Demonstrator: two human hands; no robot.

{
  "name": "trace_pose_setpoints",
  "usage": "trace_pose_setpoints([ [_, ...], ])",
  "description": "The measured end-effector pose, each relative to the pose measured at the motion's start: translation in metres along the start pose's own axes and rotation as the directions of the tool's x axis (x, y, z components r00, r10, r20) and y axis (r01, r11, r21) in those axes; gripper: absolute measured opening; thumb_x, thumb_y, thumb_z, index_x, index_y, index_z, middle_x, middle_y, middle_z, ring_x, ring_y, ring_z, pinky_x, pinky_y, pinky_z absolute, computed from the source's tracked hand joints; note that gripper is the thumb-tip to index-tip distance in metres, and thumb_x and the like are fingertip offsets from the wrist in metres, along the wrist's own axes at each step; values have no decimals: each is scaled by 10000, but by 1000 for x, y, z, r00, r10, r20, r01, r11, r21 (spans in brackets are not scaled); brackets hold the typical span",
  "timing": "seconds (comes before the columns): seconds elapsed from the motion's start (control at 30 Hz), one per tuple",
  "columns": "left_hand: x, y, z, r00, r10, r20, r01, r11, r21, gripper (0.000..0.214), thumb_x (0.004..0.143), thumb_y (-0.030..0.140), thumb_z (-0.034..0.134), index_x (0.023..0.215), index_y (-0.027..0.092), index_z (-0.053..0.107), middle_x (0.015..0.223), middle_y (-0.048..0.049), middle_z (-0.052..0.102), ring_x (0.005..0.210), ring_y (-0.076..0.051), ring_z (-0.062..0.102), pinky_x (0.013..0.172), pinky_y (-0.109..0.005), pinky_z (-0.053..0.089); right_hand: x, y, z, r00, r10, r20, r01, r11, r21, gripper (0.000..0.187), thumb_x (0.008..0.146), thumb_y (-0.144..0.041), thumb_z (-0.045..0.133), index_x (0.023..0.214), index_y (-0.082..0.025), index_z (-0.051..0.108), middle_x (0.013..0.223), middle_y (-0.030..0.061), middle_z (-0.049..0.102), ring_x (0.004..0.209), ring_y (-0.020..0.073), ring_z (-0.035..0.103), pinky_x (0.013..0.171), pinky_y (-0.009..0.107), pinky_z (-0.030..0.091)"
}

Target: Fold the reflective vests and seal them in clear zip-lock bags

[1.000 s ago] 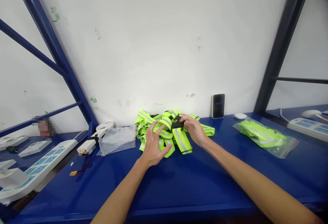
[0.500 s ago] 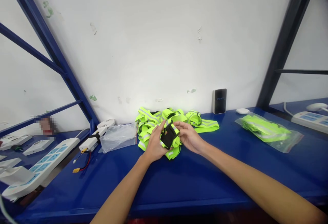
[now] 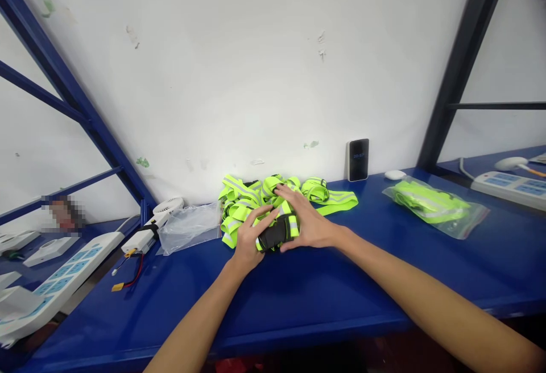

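Between my two hands is a folded neon-yellow reflective strap (image 3: pixel 293 222) with silver stripes and a black buckle (image 3: pixel 277 233) on its front. My left hand (image 3: pixel 249 240) grips its left end, fingers curled over the top. On the other side my right hand (image 3: pixel 311 224) wraps the right end, with the thumb low near the buckle. Behind the hands lies a heap of the same neon straps (image 3: pixel 239 197), partly hidden by my fingers. A rolled strap (image 3: pixel 314 186) with a loose tail sits to the right of the heap.
Left of the heap are a clear plastic bag (image 3: pixel 191 228), a small white fan (image 3: pixel 168 206), a cable with yellow connectors (image 3: pixel 139 270) and a power strip (image 3: pixel 72 273). At right lie a bagged neon strap (image 3: pixel 430 201) and a white puck (image 3: pixel 394 174). A small clock display (image 3: pixel 358 160) leans near the wall.
The held strap has turned so its black buckle lies flatter across the front. My right hand has moved from pinching its edge to wrapping its right end. The view has shifted slightly.
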State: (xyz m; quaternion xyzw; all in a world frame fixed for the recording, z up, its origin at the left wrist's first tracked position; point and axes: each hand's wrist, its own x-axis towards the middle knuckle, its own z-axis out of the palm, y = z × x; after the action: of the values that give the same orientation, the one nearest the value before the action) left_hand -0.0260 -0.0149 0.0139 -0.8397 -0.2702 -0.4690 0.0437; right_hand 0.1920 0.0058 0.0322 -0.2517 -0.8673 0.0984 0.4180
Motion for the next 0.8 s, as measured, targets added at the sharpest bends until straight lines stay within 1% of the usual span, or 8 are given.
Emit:
trace_pose_setpoints([
  [0.1, -3, 4, 4, 996, 85, 4, -85, 995, 47, 534, 864, 279, 605, 1381, 302, 476, 1310, -135, 493, 1196, -278, 524, 959, -436, 470, -2, 2, 8, 994, -74, 77, 66, 994, 91, 1020, 594, -543, 810, 1432, -259, 302, 1554, 159, 227, 1439, 329, 200, 1141, 563, 166],
  [0.2, -2, 10, 6, 993, 114, -20, -112, 990, 91, 536, 849, 269, 631, 1363, 330, 495, 1325, -128, 451, 1223, -292, 492, 998, -482, 436, -4, 4, 20, 994, -107, 18, 99, 962, 255, 893, 648, -456, 800, 1399, -252, 362, 1505, 156, 332, 1402, 301, 299, 1140, 514, 219],
  [0.27, 0, 15, 8, 992, 119, -30, -117, 992, 52, 540, 836, 268, 648, 1354, 324, 505, 1290, -125, 476, 1213, -294, 497, 1019, -507, 413, -5, 4, 27, 996, -93, 9, 82, 915, 395, 823, 669, -393, 784, 1380, -236, 400, 1435, 147, 429, 1350, 285, 382, 1122, 472, 284],
  [0.43, 1, 26, 14, 995, 88, 53, -84, 994, -67, 500, 791, 212, 674, 1273, 286, 563, 1210, -119, 538, 1159, -266, 547, 977, -463, 463, -7, 7, 36, 998, 11, 60, -45, 801, 597, 431, 678, -300, 713, 1089, -213, 620, 1067, 92, 656, 1106, 270, 574, 986, 418, 441],
  [0.6, 1, 31, 13, 992, 67, 108, -64, 997, -34, 547, 740, 377, 696, 1254, 258, 550, 1286, -123, 528, 1223, -316, 498, 1105, -574, 281, -9, 10, 42, 982, 186, -40, -115, 746, 656, 426, 588, -251, 728, 1000, -213, 630, 1023, 81, 662, 1025, 285, 590, 949, 432, 445],
  [0.67, 2, 30, 12, 998, 27, 57, -25, 999, -30, 568, 783, 381, 665, 1308, 258, 486, 1288, -117, 538, 1254, -307, 476, 1105, -551, 290, -8, 9, 44, 968, 230, -103, -108, 749, 654, 433, 575, -220, 714, 996, -218, 615, 1019, 70, 654, 996, 275, 587, 926, 416, 449],
  [0.73, 3, 26, 11, 996, -90, -23, 90, 996, -7, 637, 819, 367, 650, 1385, 252, 382, 1334, -122, 505, 1294, -293, 435, 1097, -515, 316, -7, 5, 44, 948, 256, -191, -84, 775, 626, 424, 571, -182, 683, 986, -218, 604, 988, 57, 642, 945, 253, 582, 891, 386, 455],
  [0.8, 4, 22, 11, 976, -213, -44, 213, 977, 8, 765, 790, 435, 686, 1427, 238, 310, 1406, -141, 422, 1333, -303, 377, 1094, -501, 321, -6, 2, 42, 929, 273, -252, -83, 814, 575, 460, 576, -142, 645, 1027, -219, 603, 944, 39, 627, 869, 223, 572, 840, 351, 457],
])
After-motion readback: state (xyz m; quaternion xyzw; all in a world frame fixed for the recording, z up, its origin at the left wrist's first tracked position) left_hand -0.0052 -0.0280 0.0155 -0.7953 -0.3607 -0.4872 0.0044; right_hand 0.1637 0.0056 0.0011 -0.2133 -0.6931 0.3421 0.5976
